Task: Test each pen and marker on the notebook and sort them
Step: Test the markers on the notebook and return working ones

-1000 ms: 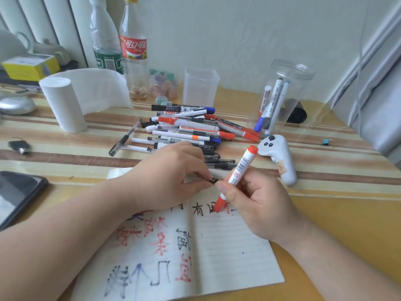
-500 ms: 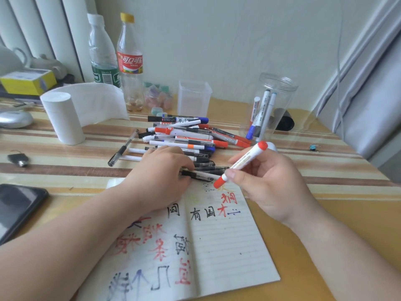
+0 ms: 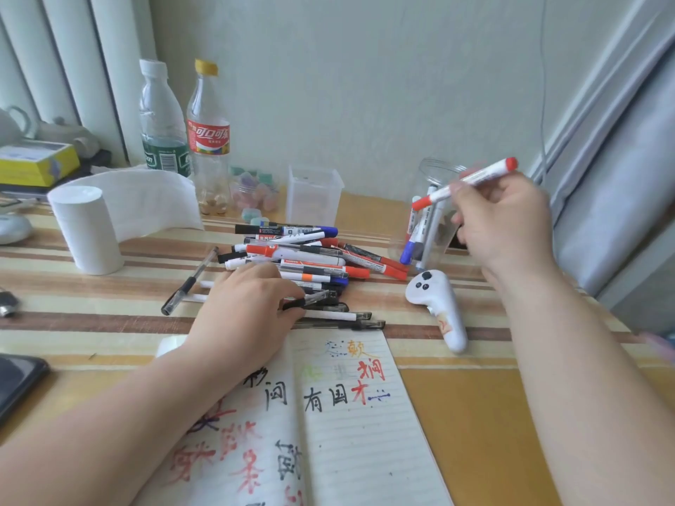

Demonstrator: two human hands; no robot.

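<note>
- Red marker (image 3: 465, 184): white barrel with red at both ends, held off the table in front of the upper part of the clear jar (image 3: 431, 175) at the far right. It is tilted, with its lower end pointing left. The barrel is blurred, so its print cannot be read.
- The clear jar is partly hidden behind the right hand (image 3: 507, 220). Several blue-capped markers (image 3: 420, 231) lean inside it, but their number is hard to tell.
- The pile of pens and markers (image 3: 310, 257) lies on the striped table beyond the notebook (image 3: 365, 432). Its near left part is covered by the left hand (image 3: 248, 308).
- The notebook lies open, cut off by the bottom edge, and its left page is mostly under the left forearm.
- A dark phone (image 3: 18, 378) is cut off at the left edge.
- The right hand is raised, with curled fingers and thumb pinching the red marker near its middle.
- The left hand is palm down at the near edge of the pile. Its fingers and thumb close on a black pen (image 3: 314, 299), whose clear end pokes out to the right.
- A white controller (image 3: 438, 308) lies between the two hands, touching neither.
</note>
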